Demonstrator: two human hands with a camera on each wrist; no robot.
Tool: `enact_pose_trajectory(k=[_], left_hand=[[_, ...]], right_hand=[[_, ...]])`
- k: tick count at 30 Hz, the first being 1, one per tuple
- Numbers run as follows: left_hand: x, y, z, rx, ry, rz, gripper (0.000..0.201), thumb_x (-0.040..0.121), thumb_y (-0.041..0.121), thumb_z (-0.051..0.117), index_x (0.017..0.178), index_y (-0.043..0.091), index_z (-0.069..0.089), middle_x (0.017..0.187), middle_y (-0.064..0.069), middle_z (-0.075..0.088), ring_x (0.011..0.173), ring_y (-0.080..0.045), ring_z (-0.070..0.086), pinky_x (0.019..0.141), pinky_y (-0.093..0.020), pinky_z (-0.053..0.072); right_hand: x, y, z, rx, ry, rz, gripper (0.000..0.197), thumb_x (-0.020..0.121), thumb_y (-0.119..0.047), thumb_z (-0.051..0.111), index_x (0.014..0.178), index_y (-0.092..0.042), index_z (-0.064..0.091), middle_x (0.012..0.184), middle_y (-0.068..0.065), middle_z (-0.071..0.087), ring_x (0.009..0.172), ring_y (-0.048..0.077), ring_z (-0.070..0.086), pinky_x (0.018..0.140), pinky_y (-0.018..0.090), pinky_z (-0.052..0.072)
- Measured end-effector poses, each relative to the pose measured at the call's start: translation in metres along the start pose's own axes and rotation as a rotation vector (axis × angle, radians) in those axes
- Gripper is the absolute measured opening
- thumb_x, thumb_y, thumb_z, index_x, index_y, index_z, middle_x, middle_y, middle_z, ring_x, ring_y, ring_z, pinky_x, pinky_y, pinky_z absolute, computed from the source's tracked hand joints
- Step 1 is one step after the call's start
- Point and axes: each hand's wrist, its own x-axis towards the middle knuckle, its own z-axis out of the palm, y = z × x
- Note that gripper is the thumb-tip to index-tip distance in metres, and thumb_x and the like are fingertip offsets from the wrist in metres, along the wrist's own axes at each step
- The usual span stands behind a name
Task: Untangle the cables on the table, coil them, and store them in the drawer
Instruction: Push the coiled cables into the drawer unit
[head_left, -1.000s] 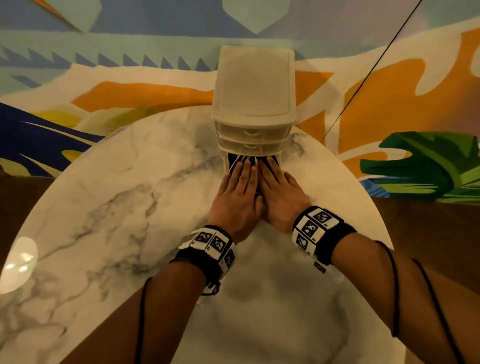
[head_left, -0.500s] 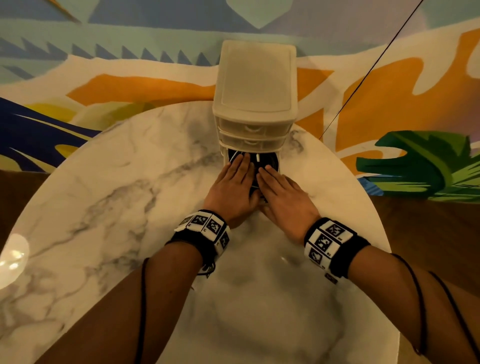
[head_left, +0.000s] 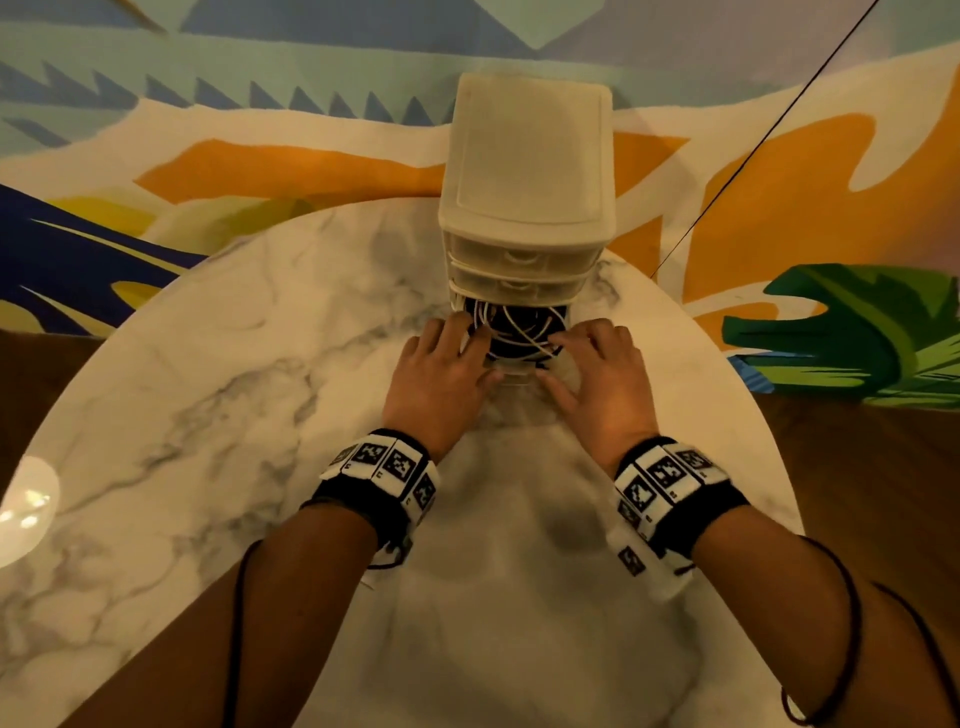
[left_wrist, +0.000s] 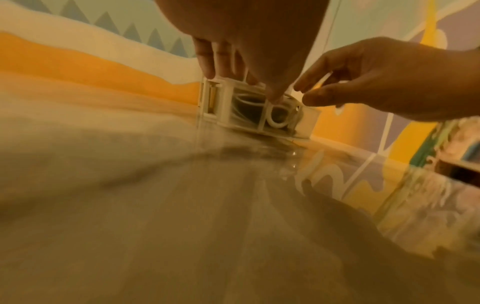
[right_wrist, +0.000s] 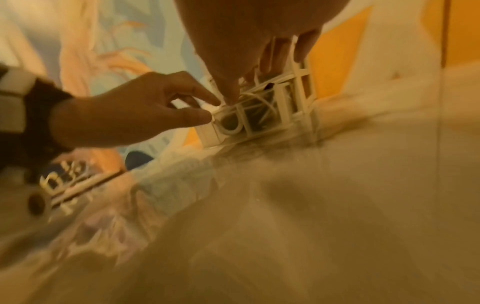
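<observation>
Both hands have drawn apart since a second ago, uncovering the coiled white and black cables (head_left: 519, 327) in the pulled-out bottom drawer (head_left: 511, 371) of the plastic drawer unit (head_left: 527, 171) on the marble table (head_left: 208, 389). Left hand (head_left: 441, 374) and right hand (head_left: 597, 374) rest relaxed fingers, slightly spread, on the drawer's corners. No readable writing shows.

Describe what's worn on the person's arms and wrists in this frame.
Both forearms are bare, no sleeves. The left hand and right hand are bare, ungloved. Each wrist carries a black band faced with white square tiles printed with black fiducial markers: left wristband, right wristband. A thin black cable loops along the right forearm; another runs down the left.
</observation>
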Motion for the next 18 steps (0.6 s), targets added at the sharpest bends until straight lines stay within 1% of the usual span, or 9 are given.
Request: enact_pose_trajectory(k=[2, 4, 7, 8, 10, 13, 15, 16, 18], left_hand=[[0.003, 0.001, 0.001, -0.023, 0.046, -0.066, 0.039, 0.082, 0.034, 0.055, 0.108, 0.006, 0.061, 0.111, -0.017, 0.058, 0.095, -0.038, 0.055, 0.076, -0.044, 0.051], [0.007, 0.000, 0.002, -0.002, 0.061, -0.103, 0.033, 0.079, 0.027, 0.065, 0.104, 0.007, 0.060, 0.108, -0.016, 0.058, 0.095, -0.037, 0.054, 0.075, -0.043, 0.049], [0.004, 0.003, 0.002, 0.066, 0.086, -0.050, 0.024, 0.076, 0.020, 0.069, 0.097, 0.009, 0.061, 0.102, -0.013, 0.060, 0.091, -0.033, 0.053, 0.071, -0.039, 0.046], [0.002, 0.005, 0.003, 0.077, 0.090, -0.018, 0.023, 0.077, 0.017, 0.067, 0.098, 0.009, 0.061, 0.102, -0.012, 0.060, 0.091, -0.032, 0.054, 0.070, -0.039, 0.045], [0.003, 0.009, 0.007, 0.089, 0.072, 0.036, 0.028, 0.080, 0.015, 0.064, 0.107, 0.011, 0.061, 0.107, -0.008, 0.061, 0.093, -0.030, 0.055, 0.072, -0.039, 0.044], [0.011, 0.015, 0.011, 0.087, 0.043, 0.082, 0.033, 0.081, 0.015, 0.064, 0.114, 0.012, 0.060, 0.110, -0.006, 0.060, 0.094, -0.028, 0.056, 0.074, -0.038, 0.043], [0.014, 0.016, 0.012, 0.081, 0.029, 0.087, 0.036, 0.080, 0.014, 0.066, 0.116, 0.012, 0.059, 0.112, -0.007, 0.059, 0.093, -0.028, 0.056, 0.074, -0.038, 0.045], [0.015, 0.017, 0.012, 0.081, 0.018, 0.087, 0.040, 0.081, 0.014, 0.065, 0.120, 0.012, 0.058, 0.117, -0.008, 0.057, 0.094, -0.029, 0.056, 0.074, -0.039, 0.046], [0.016, 0.018, 0.012, 0.087, -0.002, 0.090, 0.046, 0.082, 0.014, 0.060, 0.127, 0.011, 0.053, 0.126, -0.011, 0.054, 0.098, -0.031, 0.056, 0.076, -0.041, 0.047]], right_hand=[[0.007, -0.001, 0.003, 0.076, 0.018, 0.053, 0.028, 0.081, -0.031, 0.066, 0.100, -0.012, 0.063, 0.101, 0.012, 0.056, 0.095, 0.032, 0.052, 0.077, 0.042, 0.046], [0.018, -0.008, 0.008, 0.061, 0.010, 0.035, 0.022, 0.077, -0.021, 0.071, 0.094, -0.010, 0.063, 0.098, 0.013, 0.056, 0.092, 0.034, 0.053, 0.074, 0.044, 0.048], [0.015, -0.015, 0.013, 0.032, 0.015, -0.042, 0.017, 0.075, -0.012, 0.069, 0.091, -0.009, 0.066, 0.095, 0.012, 0.059, 0.086, 0.033, 0.055, 0.070, 0.042, 0.049], [0.009, -0.014, 0.014, 0.027, 0.007, -0.061, 0.019, 0.075, -0.010, 0.068, 0.094, -0.009, 0.067, 0.097, 0.012, 0.060, 0.086, 0.033, 0.057, 0.070, 0.042, 0.049], [-0.003, -0.011, 0.019, -0.004, -0.029, -0.102, 0.028, 0.077, -0.010, 0.063, 0.105, -0.007, 0.067, 0.105, 0.012, 0.062, 0.090, 0.033, 0.060, 0.075, 0.040, 0.052], [-0.009, -0.003, 0.019, -0.030, -0.044, -0.136, 0.037, 0.084, -0.019, 0.049, 0.116, -0.005, 0.063, 0.117, 0.014, 0.061, 0.100, 0.032, 0.060, 0.084, 0.037, 0.053], [-0.007, 0.003, 0.017, -0.045, -0.029, -0.124, 0.042, 0.085, -0.021, 0.046, 0.121, -0.005, 0.060, 0.126, 0.016, 0.057, 0.112, 0.032, 0.052, 0.090, 0.040, 0.048], [-0.005, 0.007, 0.016, -0.069, -0.035, -0.114, 0.045, 0.085, -0.021, 0.047, 0.125, -0.005, 0.057, 0.132, 0.017, 0.052, 0.118, 0.032, 0.046, 0.094, 0.040, 0.044], [0.000, 0.011, 0.015, -0.114, -0.081, -0.096, 0.051, 0.085, -0.018, 0.055, 0.133, -0.004, 0.049, 0.143, 0.015, 0.043, 0.128, 0.032, 0.039, 0.099, 0.041, 0.041]])
